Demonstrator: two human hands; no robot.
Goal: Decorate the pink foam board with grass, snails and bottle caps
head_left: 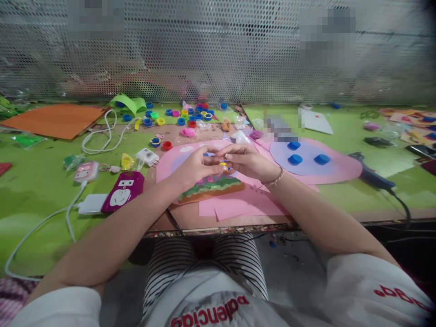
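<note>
My left hand point(195, 170) and my right hand point(252, 162) meet over a paper craft, both with fingers pinched together. Whatever sits between the fingertips is too small and covered to make out. Just under them shows a small yellow and blue piece point(224, 165). Below lies the craft's ruffled green strip point(218, 186) with an orange-brown edge, and a tiny pink button-like piece point(210, 180). Pink paper point(245, 208) lies under and in front of it. To the right, a pink and lilac paper shape point(340, 170) carries three blue caps point(295, 159).
Loose coloured caps point(181, 121) are scattered behind. A purple power socket point(124, 190), white cables point(111, 129) and a pink case point(86, 171) lie left. On the right, a dark corded tool point(376, 176) touches the paper shape. An orange sheet point(54, 119) lies far left.
</note>
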